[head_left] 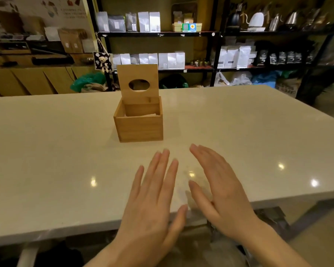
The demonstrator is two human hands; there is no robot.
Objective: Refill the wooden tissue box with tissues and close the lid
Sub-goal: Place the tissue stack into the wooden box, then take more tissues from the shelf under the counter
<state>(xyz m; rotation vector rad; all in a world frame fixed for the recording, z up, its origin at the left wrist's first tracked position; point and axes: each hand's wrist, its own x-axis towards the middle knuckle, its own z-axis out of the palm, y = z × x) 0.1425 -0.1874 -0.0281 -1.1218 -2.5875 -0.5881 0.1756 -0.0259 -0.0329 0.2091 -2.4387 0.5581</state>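
Tissue box lid up, beyond empty left hand, right hand.

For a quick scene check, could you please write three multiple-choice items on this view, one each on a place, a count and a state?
1. Where does the wooden tissue box stand?
A. on the table
B. on a shelf
C. on the floor

2. How many holes does the lid have?
A. none
B. one
C. three

3. How is the lid?
A. shut
B. lying on the table
C. raised upright

Answers: 1 A, it rests on the pale tabletop beyond the left hand and right hand; 2 B, one oval opening; 3 C, it stands above the box's back edge.
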